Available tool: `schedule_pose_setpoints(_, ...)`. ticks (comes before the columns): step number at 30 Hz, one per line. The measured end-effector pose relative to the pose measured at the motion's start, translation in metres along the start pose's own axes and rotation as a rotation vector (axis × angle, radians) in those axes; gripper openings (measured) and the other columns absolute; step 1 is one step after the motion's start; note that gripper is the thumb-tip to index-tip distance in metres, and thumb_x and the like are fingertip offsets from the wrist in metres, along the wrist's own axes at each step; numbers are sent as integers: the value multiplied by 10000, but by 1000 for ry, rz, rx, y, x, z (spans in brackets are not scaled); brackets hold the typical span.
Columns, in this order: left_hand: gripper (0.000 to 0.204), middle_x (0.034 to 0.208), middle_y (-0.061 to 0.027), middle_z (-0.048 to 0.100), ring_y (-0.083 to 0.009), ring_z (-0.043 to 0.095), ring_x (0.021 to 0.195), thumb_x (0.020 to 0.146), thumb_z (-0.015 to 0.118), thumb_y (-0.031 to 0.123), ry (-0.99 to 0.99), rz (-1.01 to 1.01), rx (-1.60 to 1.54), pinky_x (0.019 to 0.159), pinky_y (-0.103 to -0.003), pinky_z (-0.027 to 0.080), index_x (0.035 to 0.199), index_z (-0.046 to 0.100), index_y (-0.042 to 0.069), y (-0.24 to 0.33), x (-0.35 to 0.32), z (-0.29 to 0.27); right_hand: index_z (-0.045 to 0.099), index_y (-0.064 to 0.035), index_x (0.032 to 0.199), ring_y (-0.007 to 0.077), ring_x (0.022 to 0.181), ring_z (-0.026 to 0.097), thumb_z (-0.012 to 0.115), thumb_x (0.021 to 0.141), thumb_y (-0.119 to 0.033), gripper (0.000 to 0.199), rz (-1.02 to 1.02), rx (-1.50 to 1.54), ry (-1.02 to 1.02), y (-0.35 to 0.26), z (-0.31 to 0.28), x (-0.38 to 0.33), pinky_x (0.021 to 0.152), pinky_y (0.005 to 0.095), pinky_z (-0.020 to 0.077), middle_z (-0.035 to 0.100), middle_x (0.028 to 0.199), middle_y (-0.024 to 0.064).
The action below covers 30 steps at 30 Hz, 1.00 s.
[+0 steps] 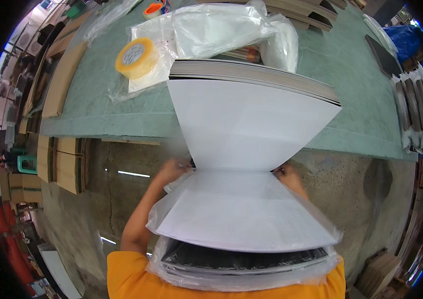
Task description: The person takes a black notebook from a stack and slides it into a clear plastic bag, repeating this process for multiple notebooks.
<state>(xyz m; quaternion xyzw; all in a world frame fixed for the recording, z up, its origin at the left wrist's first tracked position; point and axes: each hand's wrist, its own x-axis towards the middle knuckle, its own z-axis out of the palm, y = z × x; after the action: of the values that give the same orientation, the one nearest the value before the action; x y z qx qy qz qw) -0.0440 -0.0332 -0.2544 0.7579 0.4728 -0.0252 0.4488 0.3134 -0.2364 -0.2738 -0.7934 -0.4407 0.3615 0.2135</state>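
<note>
Closest to the lens, low in the frame, a stack of flat boards point(244, 261) sits inside a clear plastic bag point(171, 269) against the person's orange shirt point(121, 279), a white sheet point(241, 212) on top. At mid-frame the left hand point(174, 169) and right hand point(287, 175) pinch the bag's mouth at the far corners of that stack; each grip looks closed on plastic, though the fingers are mostly hidden. Just beyond, a second stack of boards point(251, 119) juts over the edge of the green counter point(106, 114). Farther up lie crumpled plastic bags point(221, 27) and, upper left, a roll of yellow tape point(135, 57).
</note>
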Motion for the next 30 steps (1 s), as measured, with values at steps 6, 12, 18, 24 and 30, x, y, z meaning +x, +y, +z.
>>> schedule_pose_setpoints(6,230,869,-112,588,-208,556,818,794,527,134,-1184,897,-456,679,-304,437,999,583,44,180,-92,-116,575,11,1007,277,953,549,468,850,-216,296,-850,1003,-914,-128,-122,-64,817,350,422,584,1008,144)
schedule_pose_setpoints(12,205,869,-139,546,-275,533,842,806,486,132,-491,593,-132,743,-349,420,984,541,47,105,-35,41,296,-66,1300,288,1280,180,359,887,-374,519,-522,36,-955,-114,-24,-52,1019,483,103,284,1349,139)
schedule_pose_setpoints(18,288,806,-98,527,-179,508,750,862,469,283,-441,376,53,721,-300,411,947,570,27,152,17,31,445,71,1149,306,1131,419,366,796,-604,766,-325,-125,-752,-107,-10,-9,941,291,322,464,1168,230)
schedule_pose_setpoints(24,476,766,-6,515,-94,489,663,753,633,171,-238,623,-593,629,-212,413,1169,438,48,247,-16,-55,579,33,911,65,655,488,644,758,-214,297,-391,788,-334,-207,-81,-24,606,216,413,572,716,-12)
schedule_pose_setpoints(30,650,720,-17,534,-58,516,684,622,721,5,-13,398,-539,613,-170,418,1190,407,51,230,-28,-82,590,-5,880,57,674,513,683,718,-121,220,-386,580,-584,-163,-78,-25,635,213,428,594,753,5)
